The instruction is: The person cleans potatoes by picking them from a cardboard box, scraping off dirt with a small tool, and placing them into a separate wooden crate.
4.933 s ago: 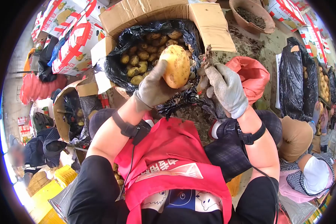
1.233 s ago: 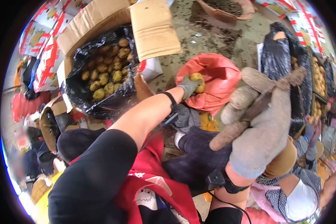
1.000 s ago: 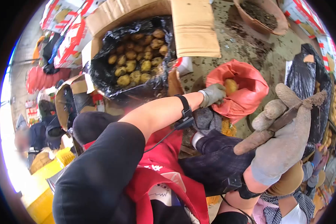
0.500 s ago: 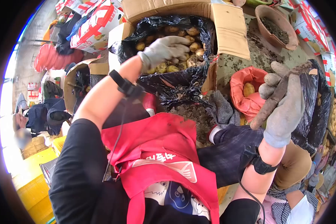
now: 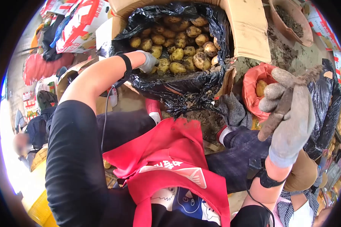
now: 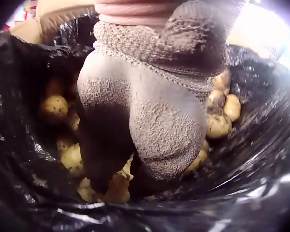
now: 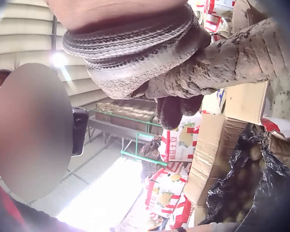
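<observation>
My left hand (image 5: 148, 62) reaches in at the front-left of the black-lined box, near the potatoes (image 5: 178, 55). In the left wrist view, the gloved fingers of this hand (image 6: 145, 111) point down around a potato (image 6: 117, 187); shadow hides whether they grip it. My right hand (image 5: 291, 117), raised at the right, has its fingers and thumb round a muddy, stick-like thing (image 5: 282, 108) with a frayed upper end. It hangs in front of the red bag (image 5: 252, 81), where a potato (image 5: 260, 87) lies. The right wrist view shows this gloved hand (image 7: 128, 79) side-on.
The box's cardboard flap (image 5: 250, 30) folds out to the right. A brown basin (image 5: 291, 22) of dirt stands at the upper right. A grey cloth (image 5: 235, 111) lies beside the red bag, and black plastic (image 5: 324, 113) is further right. Printed cartons (image 5: 83, 26) stand upper left.
My left hand went from holding a large potato to placing one in the red bag, let go, then moved back left into the box. The right hand moved right and stays raised.
</observation>
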The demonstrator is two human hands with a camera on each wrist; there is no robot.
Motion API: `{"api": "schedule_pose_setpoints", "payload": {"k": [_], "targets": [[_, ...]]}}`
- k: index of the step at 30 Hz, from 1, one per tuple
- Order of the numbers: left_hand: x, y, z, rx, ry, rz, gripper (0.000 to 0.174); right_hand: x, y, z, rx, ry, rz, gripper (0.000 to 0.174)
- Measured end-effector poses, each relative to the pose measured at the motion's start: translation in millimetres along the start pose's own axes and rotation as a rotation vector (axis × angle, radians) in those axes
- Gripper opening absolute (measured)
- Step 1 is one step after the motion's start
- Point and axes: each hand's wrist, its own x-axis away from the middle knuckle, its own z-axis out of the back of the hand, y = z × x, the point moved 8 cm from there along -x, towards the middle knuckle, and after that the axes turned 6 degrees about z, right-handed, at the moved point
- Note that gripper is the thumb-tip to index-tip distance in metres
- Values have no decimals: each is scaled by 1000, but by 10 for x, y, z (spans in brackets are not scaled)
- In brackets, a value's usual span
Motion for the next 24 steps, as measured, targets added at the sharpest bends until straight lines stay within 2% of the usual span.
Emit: {"api": "schedule_pose_setpoints", "payload": {"k": [2, 3, 6, 8, 11, 13, 14, 16, 18, 19, 20, 22, 23, 24], "targets": [[-175, 43, -17, -59, -22, -42, 71, -72, 206, -24, -364, -239, -234, 56], [-265, 33, -27, -122, -53, -32, 71, -139, 314, -55, -678, -401, -395, 65], [-651, -44, -134, -221, -91, -46, 74, -180, 412, 186, -586, -422, -429, 72], [-754, -29, -134, -352, -53, -81, 77, -216, 640, 291, -653, -468, -517, 76], [-741, 17, -139, -404, -43, -85, 76, -64, 997, 302, -977, -505, -894, 68], [-748, 21, -143, -432, -32, -89, 78, 55, 1043, 252, -1194, -516, -1138, 64], [-731, 20, -149, -411, -12, -78, 81, 49, 1030, 257, -1197, -513, -1135, 64], [-601, 40, -94, -397, 10, -67, 85, -110, 882, 218, -935, -531, -846, 65], [-441, 2, 15, -251, 34, -48, 87, -207, 610, 108, -670, -527, -562, 66], [-353, -19, 75, -172, 46, -63, 82, -217, 470, 39, -535, -521, -420, 67], [-237, -38, 122, -180, 51, -60, 82, -132, 368, -117, -539, -517, -412, 67], [298, -37, 462, 351, 103, -45, 79, -95, 102, -125, 128, -131, -140, 55], [286, -92, 453, 512, 162, -176, 78, -93, 7, -238, 151, -63, -94, 49], [446, -88, 500, 505, 181, -171, 78, -68, 6, -313, 213, -136, 5, 42]]}}
